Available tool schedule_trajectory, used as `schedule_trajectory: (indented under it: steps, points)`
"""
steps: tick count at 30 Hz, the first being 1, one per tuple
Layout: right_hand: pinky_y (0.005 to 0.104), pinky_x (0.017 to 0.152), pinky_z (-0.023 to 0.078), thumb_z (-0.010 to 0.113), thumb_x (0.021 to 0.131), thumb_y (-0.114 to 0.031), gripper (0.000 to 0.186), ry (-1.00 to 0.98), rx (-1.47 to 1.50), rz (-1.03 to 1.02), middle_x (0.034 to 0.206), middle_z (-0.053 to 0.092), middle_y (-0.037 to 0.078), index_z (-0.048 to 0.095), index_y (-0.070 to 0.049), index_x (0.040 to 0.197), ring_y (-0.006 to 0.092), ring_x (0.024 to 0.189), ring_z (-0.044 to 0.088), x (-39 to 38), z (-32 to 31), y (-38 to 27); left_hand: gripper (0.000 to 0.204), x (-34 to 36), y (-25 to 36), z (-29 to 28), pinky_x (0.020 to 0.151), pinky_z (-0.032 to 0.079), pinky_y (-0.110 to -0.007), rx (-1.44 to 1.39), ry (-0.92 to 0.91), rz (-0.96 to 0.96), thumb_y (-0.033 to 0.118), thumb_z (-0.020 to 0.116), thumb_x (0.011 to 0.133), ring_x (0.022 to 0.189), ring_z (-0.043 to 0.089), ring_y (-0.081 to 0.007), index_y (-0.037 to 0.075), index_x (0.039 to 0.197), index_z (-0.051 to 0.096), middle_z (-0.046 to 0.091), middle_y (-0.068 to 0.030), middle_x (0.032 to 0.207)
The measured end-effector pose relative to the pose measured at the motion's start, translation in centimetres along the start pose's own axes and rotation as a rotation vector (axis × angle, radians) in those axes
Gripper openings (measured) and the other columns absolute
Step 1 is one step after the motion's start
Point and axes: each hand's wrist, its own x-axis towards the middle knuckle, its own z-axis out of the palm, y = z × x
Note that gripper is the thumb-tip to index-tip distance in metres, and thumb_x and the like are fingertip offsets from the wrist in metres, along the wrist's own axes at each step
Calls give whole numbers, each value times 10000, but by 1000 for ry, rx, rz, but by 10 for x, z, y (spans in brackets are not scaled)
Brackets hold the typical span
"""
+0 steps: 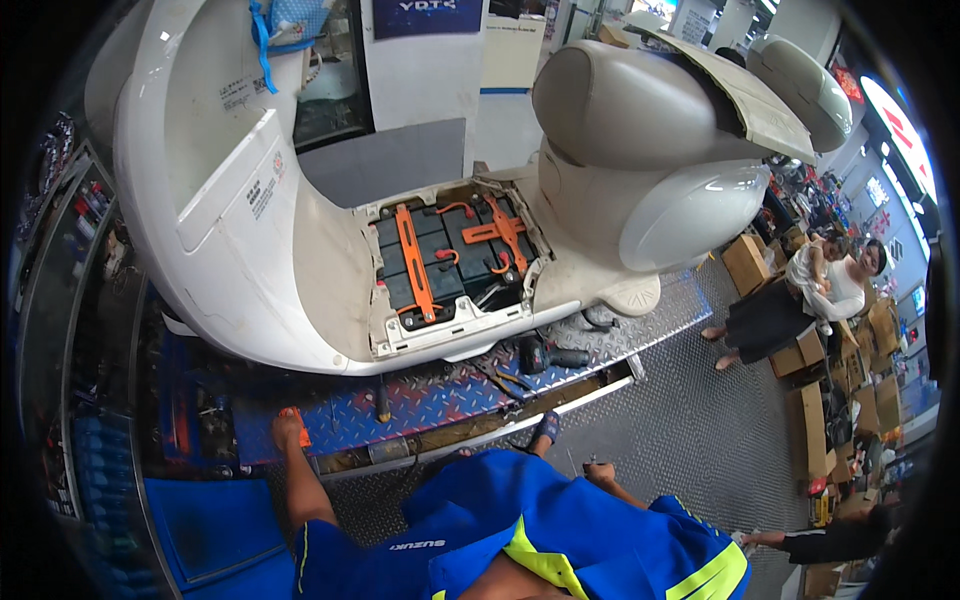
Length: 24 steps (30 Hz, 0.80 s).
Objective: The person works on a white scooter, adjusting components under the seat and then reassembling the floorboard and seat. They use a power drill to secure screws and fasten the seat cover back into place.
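Note:
In front of me stands a white electric scooter (pixel 330 290) with its floor panel off. Dark batteries (pixel 400 290) fill the open bay, with an orange strap bracket (pixel 413 262) and an orange cross-shaped bracket (pixel 497 234) over them. Short red cable ends show between the batteries. My left hand (pixel 287 430) is closed on a flat orange piece (pixel 303 428) at the left of the blue platform; its kind is not clear. Held low at the right, my right hand (pixel 600 473) has its fingers closed around something small and dark, too small to name.
On the checkered blue platform (pixel 340 400) lie a screwdriver (pixel 383 402), pliers (pixel 500 380) and a cordless power tool (pixel 550 355). A blue box (pixel 215 530) stands at lower left. A person holding a child (pixel 800 300) stands at right near cardboard boxes (pixel 745 265). Another person's arm (pixel 800 543) shows lower right.

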Motion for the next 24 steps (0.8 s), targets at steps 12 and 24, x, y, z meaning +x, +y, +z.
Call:
schedule_trajectory:
  steps: [12, 24]
  points:
    - [385, 503, 487, 755, 874, -309, 343, 95, 220, 36, 718, 709, 118, 738, 33, 851, 204, 540, 624, -6, -26, -9, 646, 10, -17, 17, 881, 562, -520, -96, -24, -96, 611, 584, 964, 1023, 719, -425, 21, 1187, 719, 732, -243, 1154]
    - [372, 506, 494, 771, 874, -318, 340, -4, 116, -124, 746, 726, 125, 755, 13, 951, 192, 544, 620, -38, -31, -81, 583, 17, -29, 14, 730, 609, -464, -140, -98, -132, 553, 594, 999, 857, 770, -356, -4, 1074, 753, 769, -212, 1009]
